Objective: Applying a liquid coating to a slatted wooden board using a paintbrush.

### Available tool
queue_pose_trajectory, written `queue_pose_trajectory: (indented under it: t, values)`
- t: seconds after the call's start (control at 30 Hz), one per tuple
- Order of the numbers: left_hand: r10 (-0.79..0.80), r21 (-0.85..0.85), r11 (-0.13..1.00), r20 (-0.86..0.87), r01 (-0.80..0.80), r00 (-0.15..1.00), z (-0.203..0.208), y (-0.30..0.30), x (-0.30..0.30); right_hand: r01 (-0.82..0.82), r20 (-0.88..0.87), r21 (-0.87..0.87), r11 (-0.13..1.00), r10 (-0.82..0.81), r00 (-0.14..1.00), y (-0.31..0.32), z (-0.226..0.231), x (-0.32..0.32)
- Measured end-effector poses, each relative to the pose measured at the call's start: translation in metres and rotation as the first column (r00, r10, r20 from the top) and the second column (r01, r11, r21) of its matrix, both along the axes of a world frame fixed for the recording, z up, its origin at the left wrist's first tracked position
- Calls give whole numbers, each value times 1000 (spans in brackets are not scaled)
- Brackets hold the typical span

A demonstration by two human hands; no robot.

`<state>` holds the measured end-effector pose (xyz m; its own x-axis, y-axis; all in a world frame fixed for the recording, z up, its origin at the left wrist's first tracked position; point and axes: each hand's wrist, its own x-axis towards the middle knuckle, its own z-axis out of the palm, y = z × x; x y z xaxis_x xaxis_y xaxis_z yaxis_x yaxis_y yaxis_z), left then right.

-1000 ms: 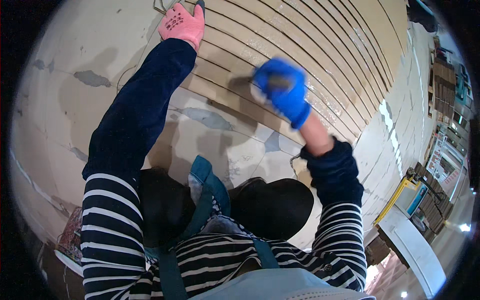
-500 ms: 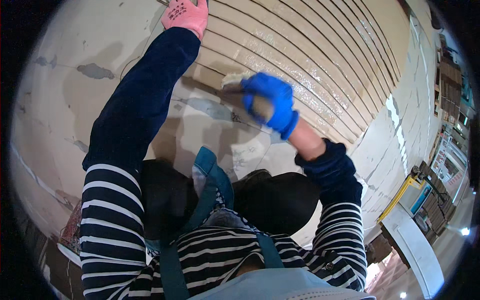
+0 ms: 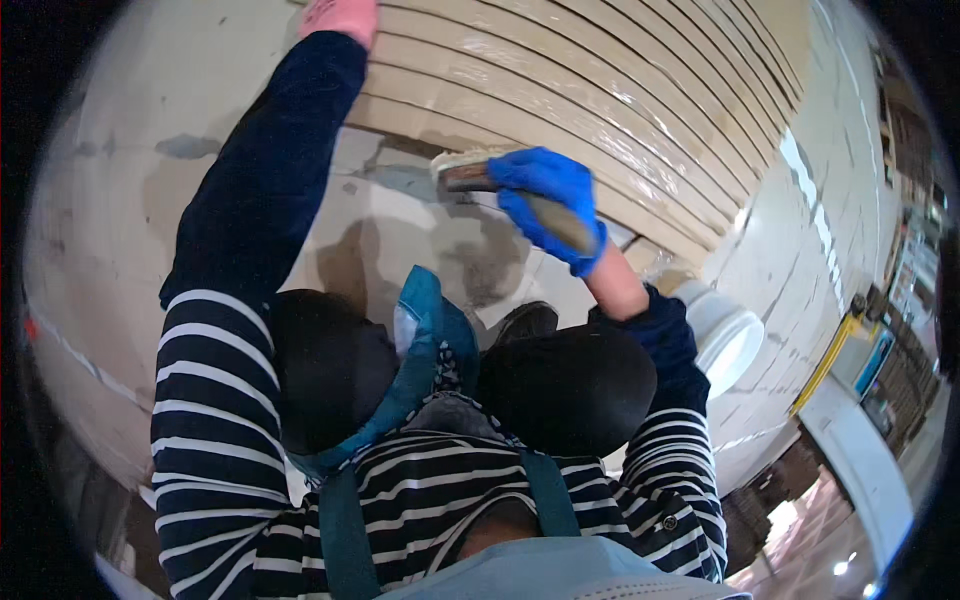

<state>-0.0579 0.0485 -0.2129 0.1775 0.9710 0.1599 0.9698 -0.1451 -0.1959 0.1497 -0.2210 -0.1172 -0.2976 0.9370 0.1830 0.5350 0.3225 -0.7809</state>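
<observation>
My right hand [image 3: 545, 200], in a blue glove, is closed around a wide brush [image 3: 468, 180] with pale bristles and a wooden handle. The bristles point toward the near edge of a row of long tan strips [image 3: 560, 95] laid side by side; whether they touch it I cannot tell. Glossy wet-looking patches shine on the strips. At the upper edge of the view, my left hand [image 3: 340, 16], in a pink glove, lies at the left end of the strips. Its fingers are cut off by the frame.
A white bucket [image 3: 730, 345] stands on the floor beside my right forearm. Pale, stained floor [image 3: 110, 230] surrounds the strips. My knees, in dark trousers, are bent close in front. At the far right are a yellow-edged frame [image 3: 830, 365] and a long white panel [image 3: 860, 450].
My view has shifted, and the white bucket now shows beside my right arm. The left hand sits higher, more cut off. The brush has moved off the strips' surface toward their near edge.
</observation>
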Motion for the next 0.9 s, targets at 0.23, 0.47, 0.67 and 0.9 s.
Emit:
queue_pose_trajectory:
  t: [0.23,0.47,0.67,0.9]
  values:
    - [-254,-295,867,434,402,864,-17,27,-50,953,-267,208,221,-924,273,-199,99,107]
    - [552,-680,634,732,369,399,-62,39,-105,967,-264,207,-145,-960,-88,-355,103,204]
    - [-196,-401,826,451,395,870,-129,118,-163,985,-284,144,-96,-957,-52,-389,76,222]
    - [-124,-438,890,45,131,991,-155,126,-181,973,-138,222,-59,-990,-28,-394,57,234]
